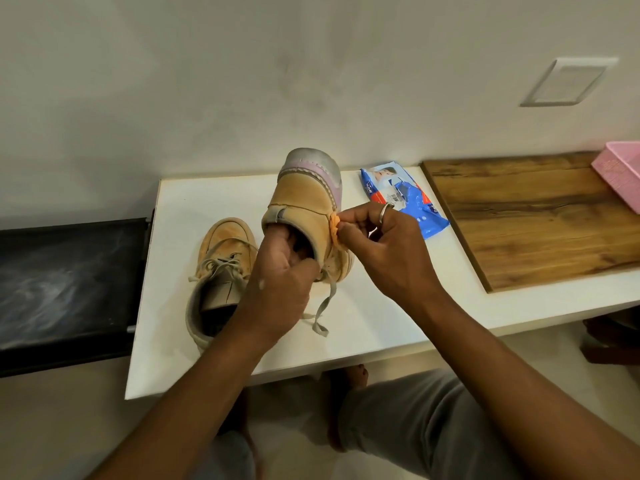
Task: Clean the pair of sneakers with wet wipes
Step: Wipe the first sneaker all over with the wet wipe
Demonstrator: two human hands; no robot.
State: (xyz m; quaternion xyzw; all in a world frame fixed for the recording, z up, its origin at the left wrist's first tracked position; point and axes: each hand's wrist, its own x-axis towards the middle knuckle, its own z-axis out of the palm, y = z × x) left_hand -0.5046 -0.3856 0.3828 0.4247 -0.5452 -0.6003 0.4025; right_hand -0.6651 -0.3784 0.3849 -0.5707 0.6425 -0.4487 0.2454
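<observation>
A: From the head view, where is the shoe being worked on?
B: The raised sneaker (304,199) is held up off the white table (381,323), its toe end pointing away toward the wall. The left hand (280,282) grips it at the near end, with the fingers tucked into the opening.
A: And the other hand?
B: The right hand (377,244) pinches a small wipe (334,232), stained orange, and presses it against the sneaker's right side beside the opening. A ring (385,211) sits on one finger. Both hands are close together, each clamped on its own thing.
A: The second shoe?
B: The other sneaker (221,271) stands on the table just left of the raised one, partly hidden by the left wrist, with its laces loose. A lace (325,306) from the raised sneaker hangs down toward the tabletop.
A: Anything else around?
B: The wet wipes pack (401,199), blue and white, lies flat on the table behind the right hand. A wooden board (536,220) lies to the right with a pink basket (620,174) on its far corner, and a black surface (69,285) sits just left of the table
</observation>
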